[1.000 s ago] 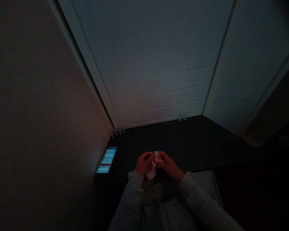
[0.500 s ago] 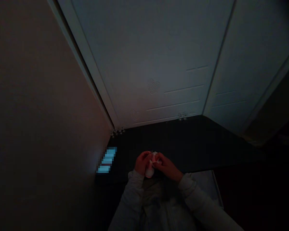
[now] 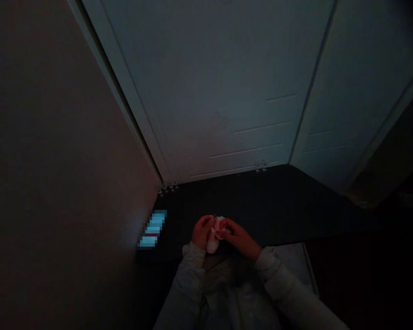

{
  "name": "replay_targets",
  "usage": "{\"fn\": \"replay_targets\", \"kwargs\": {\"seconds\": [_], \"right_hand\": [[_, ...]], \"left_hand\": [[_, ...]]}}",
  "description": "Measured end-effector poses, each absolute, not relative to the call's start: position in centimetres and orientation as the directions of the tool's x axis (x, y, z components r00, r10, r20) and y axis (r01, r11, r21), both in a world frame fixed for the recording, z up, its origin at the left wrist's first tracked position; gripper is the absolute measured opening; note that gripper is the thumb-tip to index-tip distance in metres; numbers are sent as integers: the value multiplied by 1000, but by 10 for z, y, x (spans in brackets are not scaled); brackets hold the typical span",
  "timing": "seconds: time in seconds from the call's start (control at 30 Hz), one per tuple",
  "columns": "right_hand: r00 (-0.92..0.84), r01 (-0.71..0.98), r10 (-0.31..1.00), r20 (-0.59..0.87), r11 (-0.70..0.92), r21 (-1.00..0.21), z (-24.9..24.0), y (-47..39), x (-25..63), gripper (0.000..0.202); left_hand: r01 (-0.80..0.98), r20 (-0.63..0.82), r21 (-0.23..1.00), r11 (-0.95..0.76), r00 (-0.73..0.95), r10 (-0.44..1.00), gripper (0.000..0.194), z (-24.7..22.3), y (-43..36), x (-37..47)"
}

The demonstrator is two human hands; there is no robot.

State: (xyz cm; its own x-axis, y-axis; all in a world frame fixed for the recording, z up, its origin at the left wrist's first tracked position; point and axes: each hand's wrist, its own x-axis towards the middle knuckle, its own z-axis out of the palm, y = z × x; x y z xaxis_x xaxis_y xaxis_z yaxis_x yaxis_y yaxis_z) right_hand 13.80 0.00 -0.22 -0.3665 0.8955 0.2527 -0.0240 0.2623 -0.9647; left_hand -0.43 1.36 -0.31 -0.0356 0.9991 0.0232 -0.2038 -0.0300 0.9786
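Note:
A small, soft-looking pink and white piece, perhaps cloth, is held between my hands near the front edge of the dark tabletop. Its rounded white end hangs down toward me. My left hand has its fingers curled around the left side, with thumb and forefinger pinched at the top. On the other side, my right hand pinches a white part of the same piece. The dim light and my fingers hide its full shape and any fine thing at the fingertips.
A lit, blurred-out screen stands by the left wall. Several small clear objects sit in the back left corner, and more clear objects along the back edge. White panels rise behind the black tabletop.
My fingers have shifted slightly on the pink and white piece, and more of its pink part shows between them. Both hands stay in nearly the same place.

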Motion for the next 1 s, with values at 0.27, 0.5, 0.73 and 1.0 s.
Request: {"fn": "replay_targets", "kwargs": {"seconds": [0.27,0.5,0.73,1.0], "right_hand": [[-387,78,882,268,321,-944,0,-1,138,19],[-398,105,868,297,365,-925,1,-3,138,19],[-412,104,863,293,364,-926,4,-4,138,20],[-416,42,873,256,299,-953,8,-8,137,20]], "left_hand": [[-236,-4,972,-7,-47,999,26,-4,14,-3],[-233,0,972,-15,-65,998,26,-2,14,-4],[-271,-21,963,7,-50,999,25,-3,14,-3],[-195,13,981,-18,-29,1000,25,-8,18,-5]]}}
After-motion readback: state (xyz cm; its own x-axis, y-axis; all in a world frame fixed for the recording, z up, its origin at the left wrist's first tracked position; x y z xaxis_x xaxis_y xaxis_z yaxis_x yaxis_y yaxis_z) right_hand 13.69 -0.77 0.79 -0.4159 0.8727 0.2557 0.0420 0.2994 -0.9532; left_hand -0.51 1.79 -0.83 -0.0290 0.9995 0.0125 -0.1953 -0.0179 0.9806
